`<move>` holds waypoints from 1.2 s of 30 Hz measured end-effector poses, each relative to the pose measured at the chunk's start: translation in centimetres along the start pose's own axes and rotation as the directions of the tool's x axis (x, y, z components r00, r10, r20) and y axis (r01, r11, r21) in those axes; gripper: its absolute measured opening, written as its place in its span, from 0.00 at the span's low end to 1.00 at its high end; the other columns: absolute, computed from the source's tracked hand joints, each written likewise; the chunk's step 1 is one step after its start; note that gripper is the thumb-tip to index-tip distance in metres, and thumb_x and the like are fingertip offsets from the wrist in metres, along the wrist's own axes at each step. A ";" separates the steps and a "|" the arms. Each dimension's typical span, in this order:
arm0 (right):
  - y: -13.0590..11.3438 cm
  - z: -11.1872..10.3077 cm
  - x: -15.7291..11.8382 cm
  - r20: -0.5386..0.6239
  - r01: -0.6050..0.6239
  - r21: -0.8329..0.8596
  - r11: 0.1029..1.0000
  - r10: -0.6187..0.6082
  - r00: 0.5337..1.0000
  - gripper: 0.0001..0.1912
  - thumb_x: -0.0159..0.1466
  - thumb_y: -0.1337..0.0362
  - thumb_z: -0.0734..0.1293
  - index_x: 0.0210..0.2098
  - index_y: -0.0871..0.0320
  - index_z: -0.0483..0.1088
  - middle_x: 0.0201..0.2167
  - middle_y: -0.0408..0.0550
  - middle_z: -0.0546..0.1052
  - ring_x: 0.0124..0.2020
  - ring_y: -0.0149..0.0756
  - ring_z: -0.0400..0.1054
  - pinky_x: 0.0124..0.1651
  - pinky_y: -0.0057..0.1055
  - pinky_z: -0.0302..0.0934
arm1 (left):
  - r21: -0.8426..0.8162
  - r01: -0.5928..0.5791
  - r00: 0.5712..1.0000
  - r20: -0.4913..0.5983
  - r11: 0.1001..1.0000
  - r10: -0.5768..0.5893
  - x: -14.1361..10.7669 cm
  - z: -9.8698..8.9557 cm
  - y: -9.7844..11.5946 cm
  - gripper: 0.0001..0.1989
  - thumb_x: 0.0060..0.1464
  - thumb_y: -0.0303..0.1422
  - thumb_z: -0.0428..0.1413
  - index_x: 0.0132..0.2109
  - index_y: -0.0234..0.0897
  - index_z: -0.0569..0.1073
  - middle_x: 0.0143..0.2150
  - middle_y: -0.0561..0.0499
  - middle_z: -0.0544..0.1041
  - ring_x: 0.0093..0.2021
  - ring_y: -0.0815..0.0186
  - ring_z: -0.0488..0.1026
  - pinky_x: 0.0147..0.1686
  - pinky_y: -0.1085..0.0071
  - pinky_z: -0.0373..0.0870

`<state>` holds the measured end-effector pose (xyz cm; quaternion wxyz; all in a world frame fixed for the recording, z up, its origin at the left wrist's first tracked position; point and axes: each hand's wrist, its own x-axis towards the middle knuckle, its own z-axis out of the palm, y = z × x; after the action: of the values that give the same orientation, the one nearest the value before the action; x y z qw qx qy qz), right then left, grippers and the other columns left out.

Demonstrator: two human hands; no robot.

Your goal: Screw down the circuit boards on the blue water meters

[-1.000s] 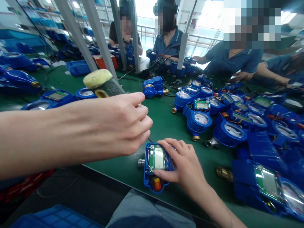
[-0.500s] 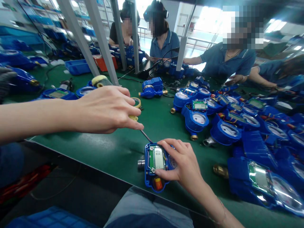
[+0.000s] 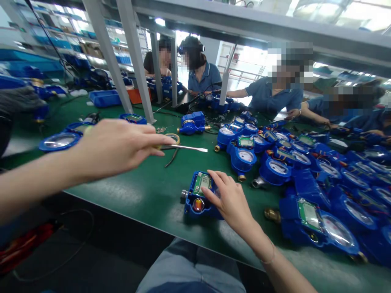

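The person's own hands were 2, left hand [image 3: 122,144] and right hand [image 3: 230,199], and there was 1 screwdriver [image 3: 191,148]. From the 1 blue meter [image 3: 200,191] under the right hand, 1 separate meter [image 3: 191,123] stood at 12 o'clock, at least 2 farther meters [image 3: 59,141] at 10, and more than 10 heaped meters [image 3: 276,167], not exactly countable, between 1 and 4. Also there were 1 yellow ring [image 3: 178,139] and 1 orange box [image 3: 133,96] at 11 o'clock, 1 blue tray [image 3: 105,99] at 10, 5 grey posts [image 3: 108,57], and at least 4 co-workers [image 3: 275,93].
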<state>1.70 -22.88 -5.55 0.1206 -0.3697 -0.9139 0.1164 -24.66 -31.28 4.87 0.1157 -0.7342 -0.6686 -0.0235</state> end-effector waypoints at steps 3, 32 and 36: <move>1.0 -1.0 0.0 0.089 0.066 0.067 0.996 -0.072 0.993 0.24 0.71 0.57 0.60 0.64 0.58 0.55 0.58 0.56 0.66 0.56 0.50 0.62 0.52 0.48 0.61 | -0.575 0.233 0.972 0.119 0.784 -0.202 -2.4 5.3 2.1 0.20 0.58 0.48 0.49 0.55 0.48 0.70 0.43 0.52 0.76 0.41 0.61 0.71 0.39 0.68 0.65; 6.0 -1.5 1.6 0.151 -0.079 0.387 0.918 0.022 0.988 0.37 0.56 0.51 0.73 0.62 0.49 0.60 0.61 0.53 0.56 0.62 0.52 0.54 0.63 0.45 0.51 | -0.977 0.202 0.935 0.212 -0.064 -0.286 4.1 16.0 12.1 0.18 0.57 0.48 0.50 0.38 0.36 0.68 0.26 0.58 0.65 0.19 0.77 0.57 0.18 0.79 0.52; 6.0 -1.2 2.2 0.096 0.030 0.556 0.831 -0.100 0.990 0.31 0.55 0.52 0.75 0.54 0.53 0.66 0.56 0.51 0.65 0.58 0.47 0.59 0.61 0.39 0.54 | -0.967 0.229 0.924 0.253 -0.113 -0.288 3.2 16.4 12.5 0.20 0.57 0.51 0.48 0.40 0.37 0.66 0.22 0.60 0.62 0.17 0.76 0.57 0.16 0.78 0.51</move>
<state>4.44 -16.95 -5.94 0.1708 -0.2802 -0.8589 0.3933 -13.99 -25.86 -12.21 -0.4427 -0.4416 -0.5685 -0.5347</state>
